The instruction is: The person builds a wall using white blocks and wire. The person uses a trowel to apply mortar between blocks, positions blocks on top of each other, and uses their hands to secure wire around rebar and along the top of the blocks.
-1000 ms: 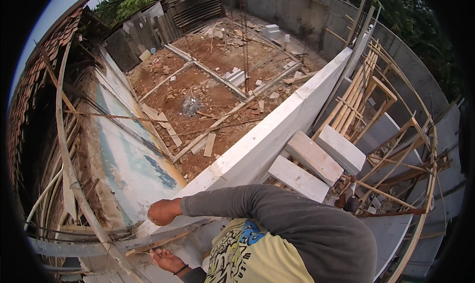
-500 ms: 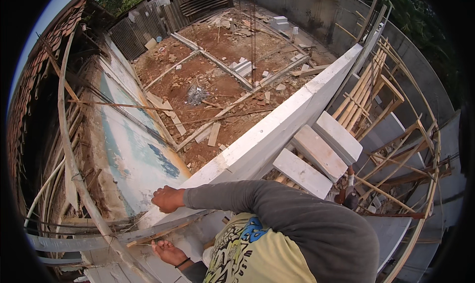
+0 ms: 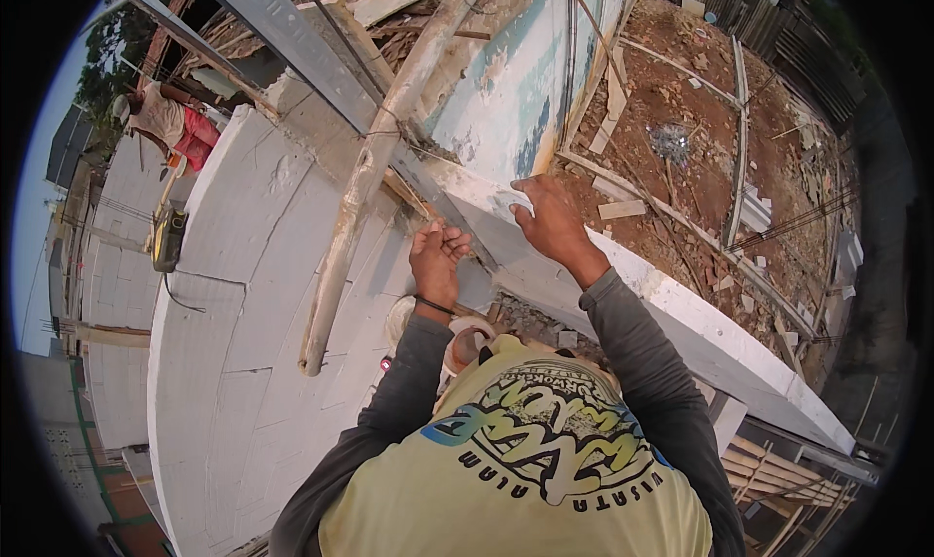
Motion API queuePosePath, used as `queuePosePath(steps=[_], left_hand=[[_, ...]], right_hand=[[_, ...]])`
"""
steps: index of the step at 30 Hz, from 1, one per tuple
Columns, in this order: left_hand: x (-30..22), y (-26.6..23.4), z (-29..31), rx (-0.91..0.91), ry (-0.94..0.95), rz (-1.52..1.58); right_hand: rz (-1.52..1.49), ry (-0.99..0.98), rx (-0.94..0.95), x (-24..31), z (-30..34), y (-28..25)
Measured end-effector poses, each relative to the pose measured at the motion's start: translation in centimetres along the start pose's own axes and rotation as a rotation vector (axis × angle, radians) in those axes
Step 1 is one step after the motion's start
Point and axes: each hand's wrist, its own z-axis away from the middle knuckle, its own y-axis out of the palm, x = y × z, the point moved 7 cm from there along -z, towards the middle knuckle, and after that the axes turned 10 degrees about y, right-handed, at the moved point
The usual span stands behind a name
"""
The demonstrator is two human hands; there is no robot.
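Beside the metal channel [image 3: 292, 46], my left hand [image 3: 438, 265] has its fingers curled together, with a dark band round the wrist. Its fingertips are close to a thin wooden strip [image 3: 409, 192]; anything pinched in them is too small to make out. My right hand [image 3: 556, 228] reaches over the top of the white block wall [image 3: 671, 299]. Its thumb and forefinger are apart near a grey smeared patch at the wall's end. A bamboo pole [image 3: 375, 158] slants down left of my left hand.
White buckets [image 3: 467, 343] stand below my forearms. A yellow and black tool [image 3: 168, 238] with a cord is by the curved-looking block wall [image 3: 214, 362] on the left. Another person [image 3: 175, 124] is at the far left. Reddish rubble ground [image 3: 671, 90] lies beyond the wall.
My view has swung left, bringing the left-hand block wall and the other person into sight. My right hand's thumb and forefinger now show apart at the wall's end; my left hand stays curled.
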Motion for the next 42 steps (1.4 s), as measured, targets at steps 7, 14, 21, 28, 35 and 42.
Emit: queuePosePath(steps=[7,14,21,28,35,42], left_hand=[[0.2,-0.3,0.8,-0.030,0.003,0.010],[-0.3,-0.9,0.7,-0.074,0.016,-0.070],[-5.6,-5.4,-4.9,-0.230,0.305,-0.300],[-4.9,-7.9,-16.3,-0.064,0.369,-0.313],[-1.5,-9.4,-25.0,0.116,0.249,-0.526],[-1.9,-6.8,-27.2,0.287,0.300,-0.552]], right_hand=[[-0.062,0.121,0.169,-2.0,0.2,1.6],[0.020,0.219,0.317,-2.2,0.4,0.7],[-0.133,0.346,0.079,-3.6,-1.1,-2.1],[-0.240,0.298,-0.196,-4.1,-1.3,-9.8],[-0.460,0.035,-0.309,-0.1,2.0,-15.9],[-0.667,0.114,-0.214,2.9,5.5,-17.9]])
